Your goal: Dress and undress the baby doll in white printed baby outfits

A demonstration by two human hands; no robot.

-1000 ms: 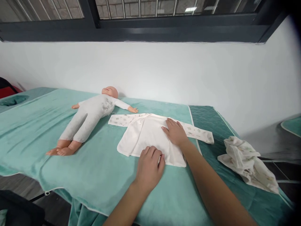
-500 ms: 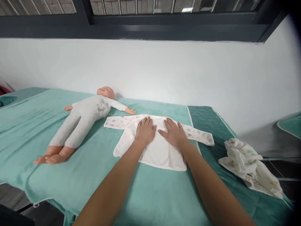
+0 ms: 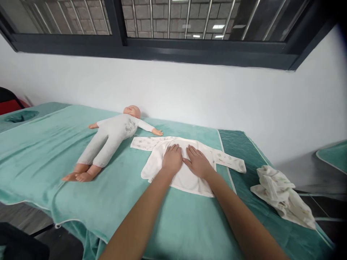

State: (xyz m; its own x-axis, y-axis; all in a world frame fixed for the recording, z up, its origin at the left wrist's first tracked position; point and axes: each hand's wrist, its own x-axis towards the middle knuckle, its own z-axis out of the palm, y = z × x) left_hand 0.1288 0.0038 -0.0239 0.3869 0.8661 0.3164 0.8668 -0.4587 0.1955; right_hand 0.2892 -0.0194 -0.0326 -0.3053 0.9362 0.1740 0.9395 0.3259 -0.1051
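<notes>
A white baby shirt (image 3: pixel 154 159) with patterned long sleeves lies spread on the green bed cover, its sleeves stretched out to both sides. My left hand (image 3: pixel 172 158) rests flat on the upper middle of the shirt, fingers extended. Close beside it, my right hand (image 3: pixel 198 161) also lies flat on the cloth, its thumb near the left hand. Neither hand grips anything. Behind and to the left, a baby doll (image 3: pixel 115 128) in a pale bodysuit with grey smudges lies on its back, one arm reaching toward the shirt's left sleeve.
A crumpled white patterned cloth (image 3: pixel 282 196) sits at the right end of the bed on a darker green cover (image 3: pixel 235 144). The green bed cover (image 3: pixel 114 209) hangs over the front edge. A white wall (image 3: pixel 176 94) rises behind, below a barred window (image 3: pixel 173 21).
My left hand has shifted closer to my right hand on the shirt. The camera view has tilted up and turned left, showing more of the window.
</notes>
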